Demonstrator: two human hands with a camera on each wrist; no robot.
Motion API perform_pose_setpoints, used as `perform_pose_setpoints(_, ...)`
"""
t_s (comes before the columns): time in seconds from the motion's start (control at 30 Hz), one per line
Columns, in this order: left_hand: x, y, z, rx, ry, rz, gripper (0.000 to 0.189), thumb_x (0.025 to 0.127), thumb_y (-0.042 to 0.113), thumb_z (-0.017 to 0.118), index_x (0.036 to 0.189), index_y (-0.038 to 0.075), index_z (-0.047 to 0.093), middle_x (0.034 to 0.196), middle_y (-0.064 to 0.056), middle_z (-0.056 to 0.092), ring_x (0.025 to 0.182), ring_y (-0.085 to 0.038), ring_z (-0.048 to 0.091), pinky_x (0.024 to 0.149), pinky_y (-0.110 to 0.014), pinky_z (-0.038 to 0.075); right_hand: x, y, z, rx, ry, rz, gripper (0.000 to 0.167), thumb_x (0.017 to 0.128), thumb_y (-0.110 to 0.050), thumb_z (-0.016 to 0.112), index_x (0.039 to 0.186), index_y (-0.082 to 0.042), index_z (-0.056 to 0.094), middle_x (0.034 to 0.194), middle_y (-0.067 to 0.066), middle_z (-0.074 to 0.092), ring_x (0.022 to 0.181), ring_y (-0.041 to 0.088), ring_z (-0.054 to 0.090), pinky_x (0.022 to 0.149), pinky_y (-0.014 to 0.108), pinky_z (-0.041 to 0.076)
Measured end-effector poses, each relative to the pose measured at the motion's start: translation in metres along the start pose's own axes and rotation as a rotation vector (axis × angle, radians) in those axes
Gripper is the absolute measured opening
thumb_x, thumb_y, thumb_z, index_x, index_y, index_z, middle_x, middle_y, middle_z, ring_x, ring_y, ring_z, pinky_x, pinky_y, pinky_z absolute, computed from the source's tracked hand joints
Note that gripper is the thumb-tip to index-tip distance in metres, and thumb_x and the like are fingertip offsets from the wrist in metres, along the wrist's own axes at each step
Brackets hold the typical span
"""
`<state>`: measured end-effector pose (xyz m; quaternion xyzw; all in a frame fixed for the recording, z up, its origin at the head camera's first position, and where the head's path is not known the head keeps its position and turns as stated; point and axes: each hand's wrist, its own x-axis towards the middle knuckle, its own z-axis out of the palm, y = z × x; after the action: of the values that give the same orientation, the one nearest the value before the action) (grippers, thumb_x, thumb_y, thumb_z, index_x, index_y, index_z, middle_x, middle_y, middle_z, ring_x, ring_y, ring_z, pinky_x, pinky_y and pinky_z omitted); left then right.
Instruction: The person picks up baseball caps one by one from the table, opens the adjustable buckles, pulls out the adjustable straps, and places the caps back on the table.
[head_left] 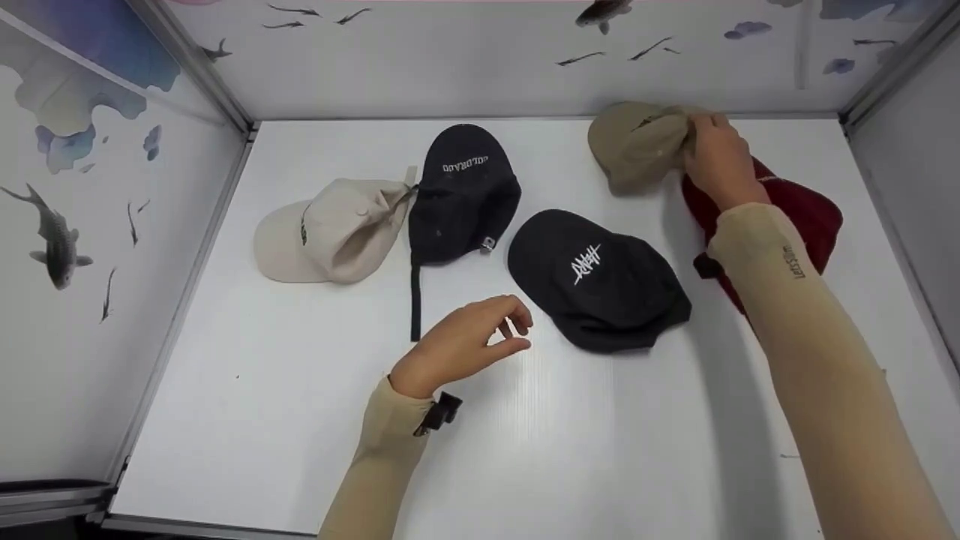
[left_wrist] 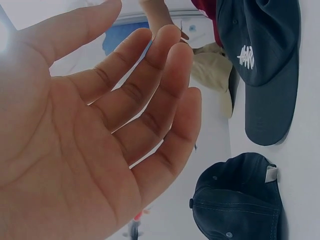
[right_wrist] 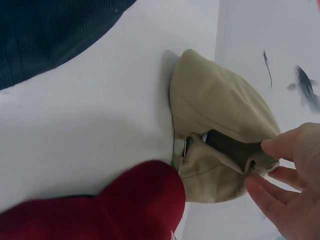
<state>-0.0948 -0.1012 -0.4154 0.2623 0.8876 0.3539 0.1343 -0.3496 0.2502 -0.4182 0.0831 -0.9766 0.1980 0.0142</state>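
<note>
My right hand pinches the crown of a khaki baseball cap near the table's back edge. In the right wrist view, thumb and fingers gather the cloth of the khaki cap above its back strap. A dark red cap lies partly under my right forearm. My left hand hovers over the front middle of the table, fingers loosely bent, holding nothing. Closest to it is a black cap with white lettering. The left wrist view shows its bare palm.
A navy cap reading COLORADO stands at the back middle, its strap trailing forward. Left of it lies a cream cap, brim pointing left. White panels with painted fish wall the white table at the back and sides.
</note>
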Motion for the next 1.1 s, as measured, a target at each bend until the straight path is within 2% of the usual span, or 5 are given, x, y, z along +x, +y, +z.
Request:
perform_pose_setpoints(0.3, -0.001, 0.0, 0.001, -0.013, -0.003, 0.0, 0.024, 0.099, 0.026, 0.063, 0.117, 0.011, 0.06, 0.113, 0.0, 0.067, 0.102, -0.015, 0.065, 0.092, -0.03, 0.051, 0.002, -0.008, 0.012, 0.031, 0.008, 0.048, 0.031, 0.098, -0.002, 0.049, 0.127, 0.009, 0.05, 0.125, 0.032, 0.053, 0.116, 0.048, 0.052, 0.101, 0.06, 0.04)
perform_pose_setpoints(0.57, -0.002, 0.0, 0.001, -0.009, -0.003, -0.013, 0.024, 0.099, 0.026, 0.063, 0.117, 0.011, 0.06, 0.113, 0.001, 0.067, 0.102, -0.014, 0.065, 0.092, -0.029, 0.051, 0.0, -0.015, 0.01, 0.065, 0.016, 0.019, 0.023, 0.097, -0.008, 0.052, 0.114, 0.006, 0.059, 0.112, 0.025, 0.06, 0.103, 0.038, 0.055, 0.089, 0.05, 0.045)
perform_pose_setpoints(0.77, -0.002, 0.0, 0.002, -0.011, -0.005, -0.012, 0.024, 0.099, 0.026, 0.063, 0.117, 0.011, 0.06, 0.113, 0.0, 0.067, 0.102, -0.014, 0.065, 0.091, -0.029, 0.051, -0.005, -0.028, -0.005, 0.151, 0.06, -0.007, 0.025, 0.093, -0.013, 0.056, 0.112, 0.002, 0.061, 0.11, 0.02, 0.064, 0.099, 0.026, 0.058, 0.081, 0.031, 0.044)
perform_pose_setpoints(0.9, -0.002, 0.001, 0.003, -0.009, -0.006, -0.002, 0.024, 0.099, 0.025, 0.063, 0.117, 0.011, 0.06, 0.113, 0.0, 0.067, 0.102, -0.015, 0.065, 0.091, -0.029, 0.051, -0.01, -0.037, -0.018, 0.183, 0.09, -0.019, 0.024, 0.09, -0.014, 0.057, 0.109, 0.0, 0.063, 0.105, 0.016, 0.066, 0.087, 0.01, 0.055, 0.074, 0.017, 0.04)
perform_pose_setpoints(1.1, -0.001, 0.003, 0.004, 0.001, 0.004, 0.008, 0.023, 0.099, 0.025, 0.063, 0.117, 0.012, 0.06, 0.112, 0.001, 0.067, 0.101, -0.014, 0.065, 0.091, -0.028, 0.051, -0.021, -0.051, -0.041, 0.29, 0.137, -0.048, 0.018, 0.09, -0.017, 0.06, 0.102, -0.005, 0.065, 0.089, -0.003, 0.062, 0.075, -0.004, 0.051, 0.069, 0.011, 0.04)
